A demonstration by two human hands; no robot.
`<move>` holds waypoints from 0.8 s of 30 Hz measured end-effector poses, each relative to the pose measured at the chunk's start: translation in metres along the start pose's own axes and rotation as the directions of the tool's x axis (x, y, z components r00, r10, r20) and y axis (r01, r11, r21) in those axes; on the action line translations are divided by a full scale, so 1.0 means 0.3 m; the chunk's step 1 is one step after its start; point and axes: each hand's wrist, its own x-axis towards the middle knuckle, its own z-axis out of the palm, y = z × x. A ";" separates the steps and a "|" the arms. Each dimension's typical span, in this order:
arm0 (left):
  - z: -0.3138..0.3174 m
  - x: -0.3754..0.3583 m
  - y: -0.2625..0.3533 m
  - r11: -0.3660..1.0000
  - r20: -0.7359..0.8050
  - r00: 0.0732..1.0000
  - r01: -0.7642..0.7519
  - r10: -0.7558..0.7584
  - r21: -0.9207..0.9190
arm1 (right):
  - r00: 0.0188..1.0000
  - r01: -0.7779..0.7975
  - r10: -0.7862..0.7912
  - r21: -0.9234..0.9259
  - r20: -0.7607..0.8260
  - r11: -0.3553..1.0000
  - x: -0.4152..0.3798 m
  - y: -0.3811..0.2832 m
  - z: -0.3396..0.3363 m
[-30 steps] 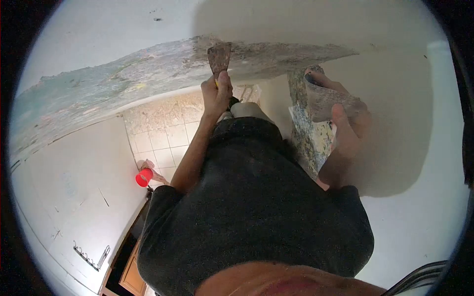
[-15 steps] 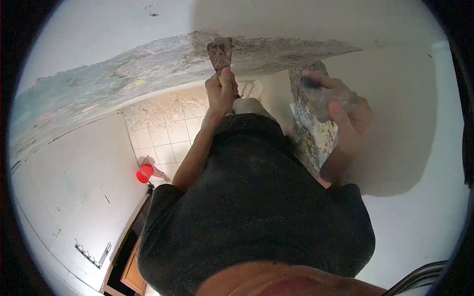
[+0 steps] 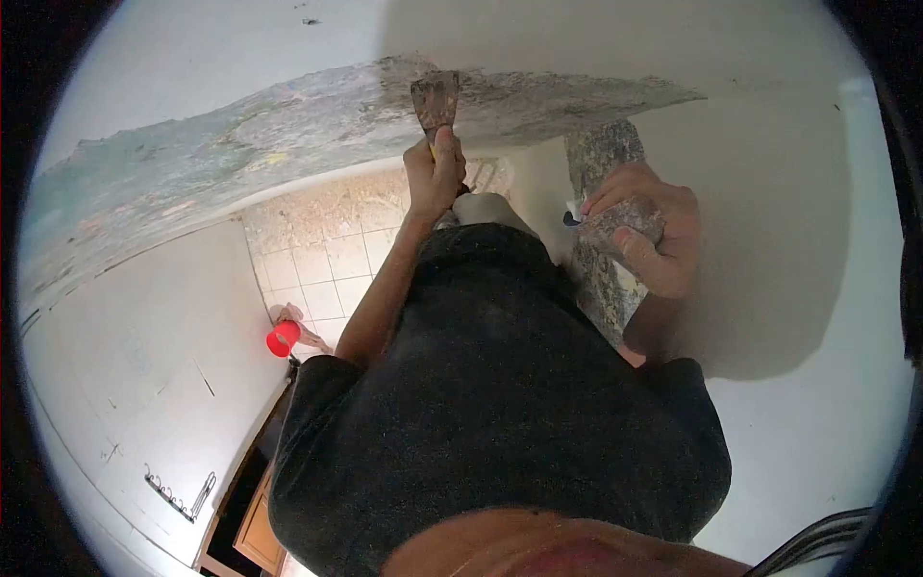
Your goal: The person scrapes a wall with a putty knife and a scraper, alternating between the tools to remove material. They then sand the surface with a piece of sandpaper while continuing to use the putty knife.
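Note:
My left hand is wrapped round the handle of a paint scraper, a wide, stained metal blade with a bit of yellow on its grip. Its blade points at the rough, stripped band of wall; whether it touches cannot be told. On the other side, my right hand is closed round a speckled, partly see-through plastic bottle. A dark blue and white tip shows at the bottle's left end. Behind that hand runs a mottled, stripped strip on the right-hand wall.
Below me is a tiled floor scattered with debris near the wall. A red bucket stands by the left wall, which carries a hook rack. An orange-brown cabinet door shows at lower left, dark cables at lower right.
My right hand has moved a little down with the bottle, which has turned and was blurred by motion before. My left hand and the scraper have shifted slightly right.

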 end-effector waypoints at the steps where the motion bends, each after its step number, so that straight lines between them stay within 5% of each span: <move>1: -0.016 0.022 -0.016 0.997 0.014 0.999 -0.043 0.042 0.069 | 1.000 0.005 -0.005 -0.001 0.003 1.000 0.001 0.003 -0.001; 5: 0.011 -0.039 0.074 0.998 0.008 0.998 0.056 -0.056 0.011 | 0.997 0.072 -0.072 0.026 -0.011 0.997 -0.001 0.022 -0.006; 8: -0.031 0.026 -0.066 0.995 -0.003 0.999 -0.036 0.037 0.096 | 1.000 -0.010 0.010 0.008 0.009 1.000 0.004 0.006 -0.007; 13: 0.027 -0.002 0.095 0.989 -0.022 0.990 -0.138 0.140 0.060 | 1.000 0.021 -0.020 -0.041 0.011 0.999 -0.001 0.010 -0.015; 17: -0.037 0.065 -0.055 0.948 0.064 0.969 -0.246 0.238 0.200 | 0.999 0.051 -0.051 -0.013 0.000 0.999 0.000 0.017 -0.012; 21: -0.030 0.018 -0.070 0.974 -0.033 0.999 -0.027 0.035 0.225 | 0.999 0.002 -0.005 -0.058 -0.039 0.998 -0.013 0.019 -0.013; 24: -0.004 0.004 -0.004 0.991 -0.041 0.999 -0.024 0.030 0.133 | 0.996 0.073 -0.078 -0.087 -0.050 0.993 -0.019 0.055 -0.013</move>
